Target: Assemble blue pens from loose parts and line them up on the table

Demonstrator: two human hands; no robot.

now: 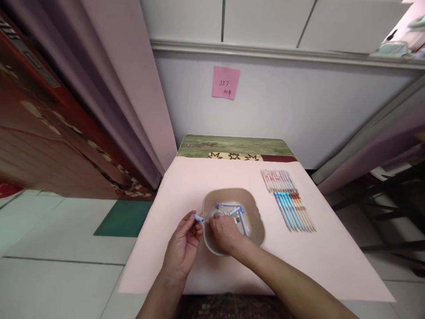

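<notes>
Pinched between the thumb and fingers of my left hand is a short blue pen barrel, just left of a beige bowl. My right hand reaches down inside the bowl with its fingers bent together; whatever they grip, if anything, is hidden. Around it in the bowl lie several blue pen parts and small clear and dark pieces.
On the pink sheet covering the table, rows of pens lie to the right: clear patterned ones, blue ones and orange-beige ones. A pink note is stuck on the wall behind. Curtains hang at both sides.
</notes>
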